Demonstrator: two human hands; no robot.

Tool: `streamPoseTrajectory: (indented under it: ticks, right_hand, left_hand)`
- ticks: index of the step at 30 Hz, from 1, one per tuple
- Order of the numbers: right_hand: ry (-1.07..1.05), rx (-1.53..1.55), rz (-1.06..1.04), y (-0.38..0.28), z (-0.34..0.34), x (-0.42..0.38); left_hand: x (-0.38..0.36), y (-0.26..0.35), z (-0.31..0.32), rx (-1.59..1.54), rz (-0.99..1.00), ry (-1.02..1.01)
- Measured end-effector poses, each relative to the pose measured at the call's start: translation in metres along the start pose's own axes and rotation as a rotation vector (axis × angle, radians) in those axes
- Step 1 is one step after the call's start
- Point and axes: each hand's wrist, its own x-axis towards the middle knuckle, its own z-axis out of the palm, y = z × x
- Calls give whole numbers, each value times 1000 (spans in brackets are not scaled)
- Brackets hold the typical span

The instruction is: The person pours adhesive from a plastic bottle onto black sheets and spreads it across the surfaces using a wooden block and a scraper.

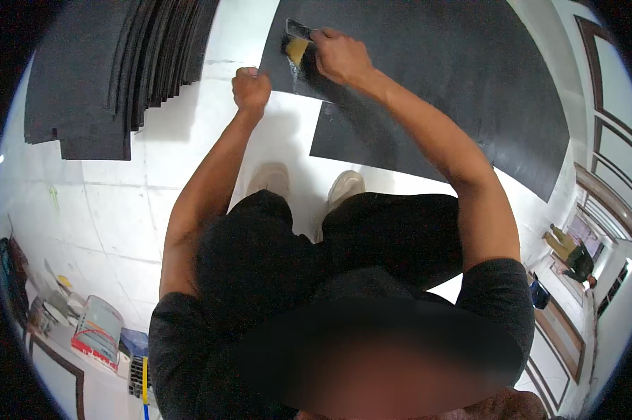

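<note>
Right hand clamps dark, flat tool over broad black sheet, twelve o'clock; left hand curled closed, eleven o'clock. Even, low-angled pressure advisable.

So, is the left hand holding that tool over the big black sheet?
No, the right hand grips the tool, and the left hand is apart from it.
</note>
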Motion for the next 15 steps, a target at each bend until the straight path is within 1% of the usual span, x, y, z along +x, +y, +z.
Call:
streamPoseTrajectory:
  ticks: [1,2,3,5,6,8,9,11,12,14,15]
  right_hand:
    - [55,-28,7,9,12,2]
    - [112,-55,14,14,17,7]
    - [114,-53,9,21,22,11]
    - [97,-87,97,29,26,21]
    - [99,-83,97,31,28,27]
    - [82,-124,67,32,31,41]
    - [93,-117,73,28,36,47]
    - [9,-107,52,14,49,63]
    - [28,-98,55,7,52,71]
    - [29,8,-44,-12,40,79]
    - [-9,86,-46,-15,23,85]
  left_hand:
    - [10,-10,5,-185,-71,-78]
    - [17,-17,11,-186,-70,-69]
    - [24,-24,18,-152,-130,-134]
    - [16,-10,9,-148,-185,-195]
    - [12,-3,5,-145,-213,-225]
    - [-10,31,-15,-237,-152,-304]
    - [-20,40,-22,-226,-143,-304]
    - [-29,52,-33,-337,-41,-393]
    - [-32,56,-35,-323,-27,-387]
    - [-37,58,-38,-419,26,-402]
    - [-40,64,-43,-387,9,-415]
